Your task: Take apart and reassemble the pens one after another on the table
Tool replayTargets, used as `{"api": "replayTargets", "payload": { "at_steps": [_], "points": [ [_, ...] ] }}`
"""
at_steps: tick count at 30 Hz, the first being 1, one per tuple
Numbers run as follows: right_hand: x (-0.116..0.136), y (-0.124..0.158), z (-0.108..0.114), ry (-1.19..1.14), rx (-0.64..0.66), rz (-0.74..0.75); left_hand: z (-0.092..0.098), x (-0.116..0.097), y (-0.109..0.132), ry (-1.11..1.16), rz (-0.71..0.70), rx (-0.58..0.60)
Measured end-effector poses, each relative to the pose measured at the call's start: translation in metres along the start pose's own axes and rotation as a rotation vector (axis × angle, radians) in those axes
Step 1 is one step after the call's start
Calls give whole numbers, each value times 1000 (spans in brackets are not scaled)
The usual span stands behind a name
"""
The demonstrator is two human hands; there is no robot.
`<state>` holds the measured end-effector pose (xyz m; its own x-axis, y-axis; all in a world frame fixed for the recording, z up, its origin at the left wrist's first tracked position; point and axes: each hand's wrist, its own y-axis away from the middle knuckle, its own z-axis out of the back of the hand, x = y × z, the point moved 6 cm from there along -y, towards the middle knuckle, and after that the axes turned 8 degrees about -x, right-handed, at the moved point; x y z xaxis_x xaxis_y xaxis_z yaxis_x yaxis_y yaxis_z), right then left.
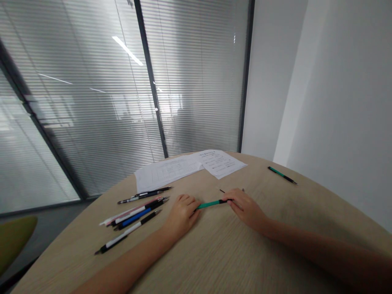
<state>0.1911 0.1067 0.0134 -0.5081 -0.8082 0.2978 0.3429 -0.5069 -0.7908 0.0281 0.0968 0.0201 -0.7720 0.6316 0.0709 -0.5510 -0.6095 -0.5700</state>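
Note:
A green pen barrel with a black section at its right end spans the gap between my hands, low over the table. The fingers of my left hand are closed on its left end. My right hand pinches the black section at the other end. Just beyond the right fingers shows a thin dark piece, perhaps a refill; its other part is hidden by the hand. A small tip also pokes out behind the right knuckles, too small to name.
Several pens lie in a group left of my left hand. Another green and black pen rests at the far right. Printed sheets lie at the back of the round wooden table. A green chair stands at the left.

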Motion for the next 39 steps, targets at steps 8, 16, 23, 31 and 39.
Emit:
{"api": "replayTargets", "payload": {
  "at_steps": [8,16,23,31,39],
  "points": [
    [14,0,-1,-40,48,116,3,-8,0,40,-93,-21],
    [38,2,-5,-46,153,248,5,-22,2,7,-201,31],
    [4,1,2,135,-4,-16,3,-7,0,-66,-30,-4],
    [-27,3,-2,498,96,-218,4,8,0,-106,113,-42],
    [-31,6,-6,572,171,-134,3,22,1,-145,269,-35]
  ]
}}
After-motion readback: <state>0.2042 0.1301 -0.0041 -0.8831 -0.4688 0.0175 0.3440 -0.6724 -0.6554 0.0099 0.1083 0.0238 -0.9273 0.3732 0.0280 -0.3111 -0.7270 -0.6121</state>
